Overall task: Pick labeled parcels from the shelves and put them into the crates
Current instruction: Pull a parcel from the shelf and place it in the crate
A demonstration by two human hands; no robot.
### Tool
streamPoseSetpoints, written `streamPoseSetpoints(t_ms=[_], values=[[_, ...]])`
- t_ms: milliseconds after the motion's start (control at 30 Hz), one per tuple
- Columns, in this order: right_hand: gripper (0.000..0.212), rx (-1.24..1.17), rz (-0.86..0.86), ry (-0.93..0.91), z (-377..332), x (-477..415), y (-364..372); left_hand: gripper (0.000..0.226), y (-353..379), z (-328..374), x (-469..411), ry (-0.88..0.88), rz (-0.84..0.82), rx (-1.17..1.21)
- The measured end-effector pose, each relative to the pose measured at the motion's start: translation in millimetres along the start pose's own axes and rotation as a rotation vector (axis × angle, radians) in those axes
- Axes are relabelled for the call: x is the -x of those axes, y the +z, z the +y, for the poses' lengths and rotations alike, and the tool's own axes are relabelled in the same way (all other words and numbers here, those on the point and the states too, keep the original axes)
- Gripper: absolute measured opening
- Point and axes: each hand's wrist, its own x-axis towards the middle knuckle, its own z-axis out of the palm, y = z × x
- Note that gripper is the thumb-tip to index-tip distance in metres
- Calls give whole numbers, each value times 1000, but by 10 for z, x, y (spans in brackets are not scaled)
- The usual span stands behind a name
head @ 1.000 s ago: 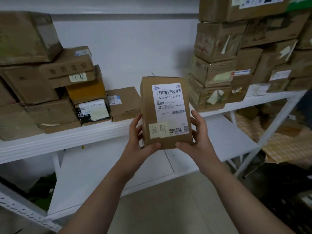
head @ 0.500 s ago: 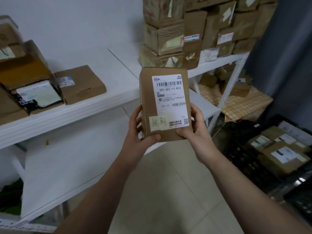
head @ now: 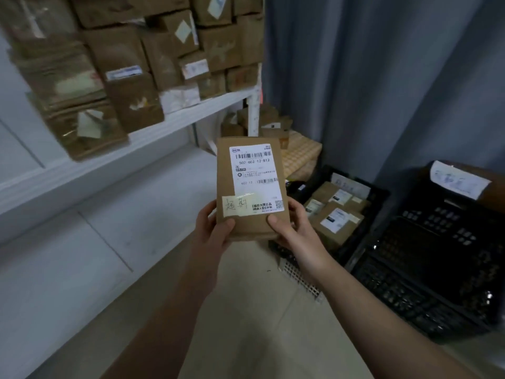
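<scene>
Upright, the parcel (head: pixel 250 225) (label (head: pixel 255 173) reading 502-602-12-812) is held by fingers (head: pixel 207 214) of left hand (head: pixel 211 232) and right hand (head: pixel 293 228).

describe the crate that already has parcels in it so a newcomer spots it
Look to the grey curtain on the right; two black crates stand on the floor below it. Take the crate nearer the white shelf, past the right hand: brown labelled parcels lie in it, while its neighbour shows only dark mesh.
</scene>
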Motion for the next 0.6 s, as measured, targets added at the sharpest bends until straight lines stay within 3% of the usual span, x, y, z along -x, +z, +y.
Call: streamPoseSetpoints(t_ms=[133,267,533,600], values=[[58,-45,79,75,100,-27,-604,30,615,-289,-133,-43,-47,-47],[71,-81,145,172,247,-117,-1034,28,1006,-528,-253,-130,-80,-99],[55,-141,259,230,392,-750,-1571,25,1494,-873,-1059,-204,-181,-187],[61,-168,289,251,429,-1018,-1707,28,1597,-959,-1368,-238,-218,-195]])
